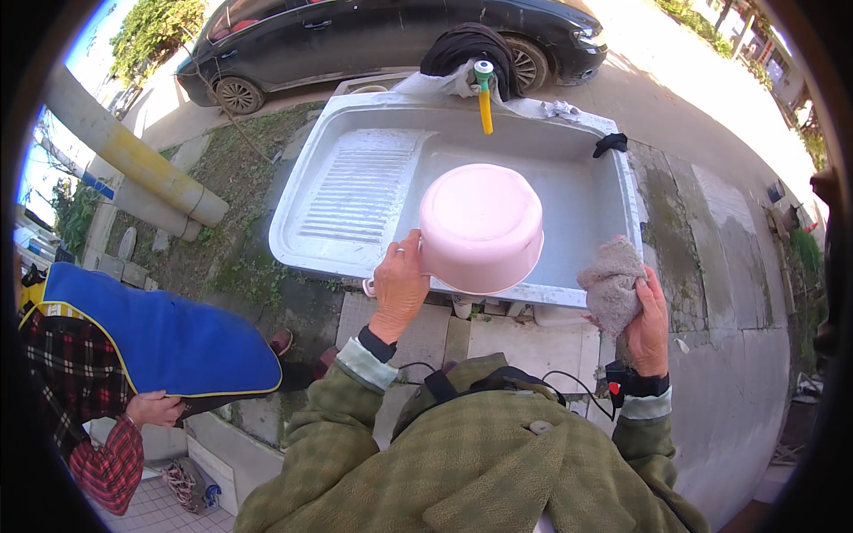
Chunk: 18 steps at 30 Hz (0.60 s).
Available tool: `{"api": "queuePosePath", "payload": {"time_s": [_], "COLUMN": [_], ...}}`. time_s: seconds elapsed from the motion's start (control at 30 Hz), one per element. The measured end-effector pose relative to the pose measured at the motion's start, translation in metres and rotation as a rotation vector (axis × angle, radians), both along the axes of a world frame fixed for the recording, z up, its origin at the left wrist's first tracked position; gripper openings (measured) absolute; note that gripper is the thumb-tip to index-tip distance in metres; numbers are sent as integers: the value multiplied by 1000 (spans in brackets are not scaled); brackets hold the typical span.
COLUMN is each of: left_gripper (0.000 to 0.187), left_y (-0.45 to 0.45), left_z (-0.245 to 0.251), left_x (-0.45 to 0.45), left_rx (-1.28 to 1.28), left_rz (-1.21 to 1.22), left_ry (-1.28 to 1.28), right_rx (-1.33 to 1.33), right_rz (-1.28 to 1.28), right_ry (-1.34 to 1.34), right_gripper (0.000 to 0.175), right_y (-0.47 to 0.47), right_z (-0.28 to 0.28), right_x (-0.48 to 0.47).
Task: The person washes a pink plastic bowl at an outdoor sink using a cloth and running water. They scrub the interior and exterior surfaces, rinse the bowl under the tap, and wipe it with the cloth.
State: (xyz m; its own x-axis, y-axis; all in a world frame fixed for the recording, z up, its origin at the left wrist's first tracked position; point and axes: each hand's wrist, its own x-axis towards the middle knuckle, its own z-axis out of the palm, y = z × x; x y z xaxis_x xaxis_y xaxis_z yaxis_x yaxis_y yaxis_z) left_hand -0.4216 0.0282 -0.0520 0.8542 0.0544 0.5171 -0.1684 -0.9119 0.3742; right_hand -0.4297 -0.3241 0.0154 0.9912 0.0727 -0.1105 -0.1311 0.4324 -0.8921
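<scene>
My left hand [402, 286] grips the rim of a pink plastic basin [481, 223], which is turned bottom-up over the near side of a stone laundry sink [573, 180]. In my right hand [648, 323] is a crumpled grey-brown cloth [612, 283], at the sink's near right corner. The cloth and the basin are apart. A ribbed washboard [360, 183] forms the left part of the sink. Over the far rim a tap [482, 73] carries a yellow hose piece [486, 113] that points down into the sink. The basin's inside is hidden.
Dark cloth [466, 53] is heaped behind the tap, and a small black cloth [610, 144] hangs on the right rim. At left stands another person [80, 360] wearing a blue apron [166, 333]. Thick pipes [153, 180] slant nearby. A black car [373, 46] is parked beyond the sink.
</scene>
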Motion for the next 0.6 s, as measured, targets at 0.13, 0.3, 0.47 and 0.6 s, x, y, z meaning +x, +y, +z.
{"api": "queuePosePath", "payload": {"time_s": [0.13,0.3,0.47,0.6], "left_gripper": [32,22,19,15], "left_y": [-18,-45,-45,-30], "left_z": [-16,-16,2,16], "left_x": [-26,-49,-56,-53], "left_rx": [-362,-1129,-1545,-1603], "left_rz": [20,-31,15,105], "left_ry": [208,592,565,430], "right_rx": [-37,10,210,424], "right_rz": [64,64,181,101], "right_ry": [13,9,-38,21], "right_gripper": [29,30,39,43], "right_y": [-9,-19,-30,-59], "right_z": [-9,-10,-17,-26], "right_x": [6,21,40,51]}}
